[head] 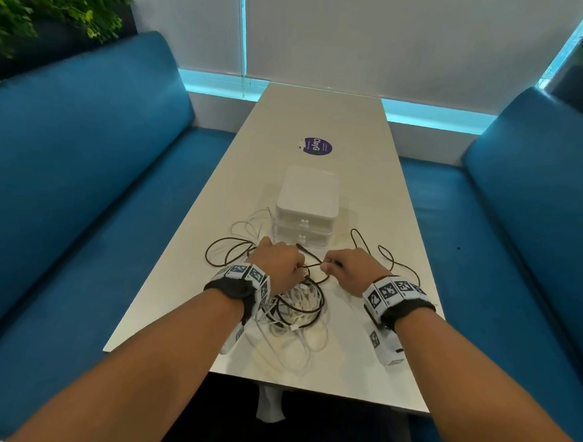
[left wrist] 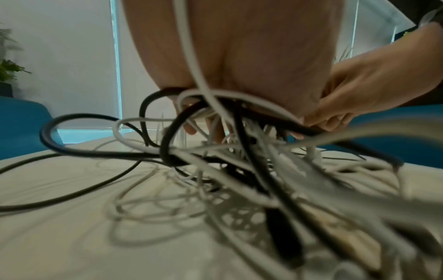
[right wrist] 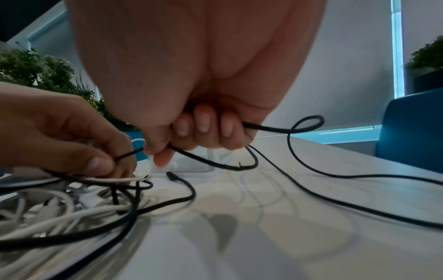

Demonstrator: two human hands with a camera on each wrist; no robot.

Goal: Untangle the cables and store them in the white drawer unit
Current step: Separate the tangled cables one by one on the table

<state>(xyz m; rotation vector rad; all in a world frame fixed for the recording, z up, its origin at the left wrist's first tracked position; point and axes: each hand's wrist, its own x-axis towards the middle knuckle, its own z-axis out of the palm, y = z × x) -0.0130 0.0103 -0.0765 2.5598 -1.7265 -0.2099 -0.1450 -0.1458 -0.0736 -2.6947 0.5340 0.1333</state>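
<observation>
Two hands engaged | left hand [head: 276,262] clamped on tangle [head: 296,305], worktop [head: 322,121] 6 o'clock | right hand [head: 350,269] clamped on black cable [right wrist: 311,170] | drawer unit [head: 307,201] at 12 o'clock, shut | advised: tangle anchored, black cable fed out slowly toward 3 o'clock, never yanked.

round purple sticker [head: 317,146] on the white table [head: 369,198], middle of the frame, with the word "ClayG" in white letters turned sideways, smaller words too tiny to read
</observation>
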